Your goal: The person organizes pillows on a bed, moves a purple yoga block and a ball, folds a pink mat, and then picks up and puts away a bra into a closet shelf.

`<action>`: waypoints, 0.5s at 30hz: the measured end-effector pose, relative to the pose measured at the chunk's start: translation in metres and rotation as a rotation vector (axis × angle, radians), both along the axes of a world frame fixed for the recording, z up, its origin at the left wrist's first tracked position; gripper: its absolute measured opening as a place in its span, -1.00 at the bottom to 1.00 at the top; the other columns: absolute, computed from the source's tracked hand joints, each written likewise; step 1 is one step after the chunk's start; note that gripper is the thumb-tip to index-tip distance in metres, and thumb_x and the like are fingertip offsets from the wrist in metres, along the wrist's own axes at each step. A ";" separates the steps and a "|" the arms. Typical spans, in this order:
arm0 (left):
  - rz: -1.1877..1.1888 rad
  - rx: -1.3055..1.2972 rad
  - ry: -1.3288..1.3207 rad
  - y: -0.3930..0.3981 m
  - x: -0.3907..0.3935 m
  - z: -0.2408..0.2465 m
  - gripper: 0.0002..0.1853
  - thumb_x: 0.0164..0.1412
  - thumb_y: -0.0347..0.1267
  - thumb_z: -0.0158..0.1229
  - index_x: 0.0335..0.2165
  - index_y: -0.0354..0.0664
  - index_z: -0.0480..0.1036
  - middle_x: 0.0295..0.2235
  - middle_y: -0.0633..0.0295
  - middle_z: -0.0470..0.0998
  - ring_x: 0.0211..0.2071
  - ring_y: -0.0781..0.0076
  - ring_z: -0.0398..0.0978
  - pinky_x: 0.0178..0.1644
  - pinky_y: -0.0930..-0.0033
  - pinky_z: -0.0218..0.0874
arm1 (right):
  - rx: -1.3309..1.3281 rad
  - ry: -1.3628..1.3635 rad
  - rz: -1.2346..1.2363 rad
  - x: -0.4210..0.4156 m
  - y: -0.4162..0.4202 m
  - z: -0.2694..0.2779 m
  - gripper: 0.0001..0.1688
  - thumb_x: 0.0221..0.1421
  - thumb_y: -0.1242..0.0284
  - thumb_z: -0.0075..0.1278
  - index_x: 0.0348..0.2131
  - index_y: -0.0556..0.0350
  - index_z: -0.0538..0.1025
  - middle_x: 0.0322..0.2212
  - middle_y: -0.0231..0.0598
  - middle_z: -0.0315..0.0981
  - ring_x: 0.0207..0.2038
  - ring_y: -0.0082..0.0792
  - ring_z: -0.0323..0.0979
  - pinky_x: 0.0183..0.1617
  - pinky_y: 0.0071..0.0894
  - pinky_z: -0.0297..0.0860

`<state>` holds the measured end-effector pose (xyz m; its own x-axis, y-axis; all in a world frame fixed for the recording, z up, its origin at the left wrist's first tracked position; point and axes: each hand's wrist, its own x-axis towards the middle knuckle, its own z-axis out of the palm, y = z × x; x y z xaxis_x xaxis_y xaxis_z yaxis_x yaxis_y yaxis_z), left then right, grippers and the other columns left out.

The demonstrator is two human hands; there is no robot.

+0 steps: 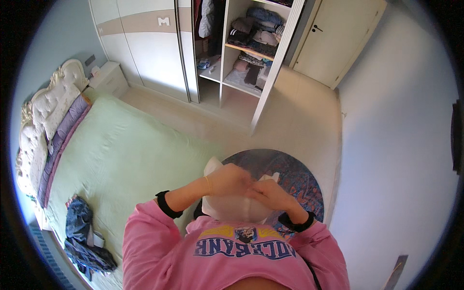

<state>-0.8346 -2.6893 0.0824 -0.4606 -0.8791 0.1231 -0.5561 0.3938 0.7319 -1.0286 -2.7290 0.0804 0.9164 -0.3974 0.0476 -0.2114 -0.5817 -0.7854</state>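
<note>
A whitish, partly see-through bag or piece of cloth (pixel 232 208) hangs in front of my pink sweatshirt; its exact kind is not clear. My left hand (pixel 232 179) and my right hand (pixel 272 194) meet above it at the chest, fingers closed together on its upper part. Which hand is which follows from the arms: one comes from the picture's left, the other from its right. Pale ends of the material stick out beside both hands. The fingertips are blurred and partly hidden by each other.
A bed with a green sheet (pixel 137 145) fills the left side, with crumpled dark clothes (pixel 81 235) near its edge. Ahead stands an open wardrobe (pixel 253 93) with folded clothes (pixel 264 36). A round patterned rug (pixel 301 181) lies on the floor; a door (pixel 337 40) is at the upper right.
</note>
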 end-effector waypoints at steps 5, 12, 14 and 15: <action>-0.024 0.078 0.133 -0.043 -0.016 0.000 -0.74 -0.25 -0.30 0.32 -0.62 -0.20 0.41 -0.65 0.22 0.42 -0.61 0.39 0.36 -0.52 0.39 0.18 | 0.282 0.001 0.107 -0.022 -0.055 -0.014 -0.68 0.09 0.27 -0.15 -0.40 0.18 0.45 -0.57 -0.14 0.37 -0.52 -0.38 0.33 -0.42 -0.42 0.24; 0.144 -0.009 0.319 -0.102 0.002 -0.026 -0.67 -0.21 -0.34 0.31 -0.41 -0.20 0.40 -0.42 0.23 0.45 -0.36 0.47 0.38 -0.28 0.47 0.19 | 0.347 -0.156 -0.111 -0.016 -0.121 -0.045 -0.76 0.10 0.38 -0.16 -0.47 0.20 0.42 -0.64 -0.27 0.28 -0.54 -0.58 0.21 -0.45 -0.53 0.20; 0.273 -0.112 0.375 -0.121 0.014 -0.036 -0.65 -0.15 -0.34 0.27 -0.33 -0.20 0.38 -0.34 0.24 0.44 -0.28 0.46 0.37 -0.19 0.46 0.17 | 0.303 -0.176 -0.199 -0.010 -0.148 -0.044 -0.77 0.10 0.40 -0.17 -0.49 0.21 0.40 -0.65 -0.29 0.25 -0.55 -0.59 0.19 -0.46 -0.53 0.20; 0.360 -0.119 0.378 -0.131 0.025 -0.036 -0.65 -0.10 -0.33 0.24 -0.30 -0.21 0.37 -0.31 0.24 0.43 -0.25 0.46 0.37 -0.15 0.45 0.17 | 0.231 -0.244 -0.238 -0.005 -0.165 -0.044 -0.77 0.10 0.41 -0.17 -0.50 0.22 0.40 -0.66 -0.28 0.24 -0.55 -0.60 0.18 -0.46 -0.52 0.20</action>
<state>-0.8097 -2.8204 0.0466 -0.0370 -0.9430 0.3308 -0.3775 0.3197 0.8691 -1.0332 -2.8941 0.0361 0.7703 -0.6228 0.1371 -0.1101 -0.3416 -0.9334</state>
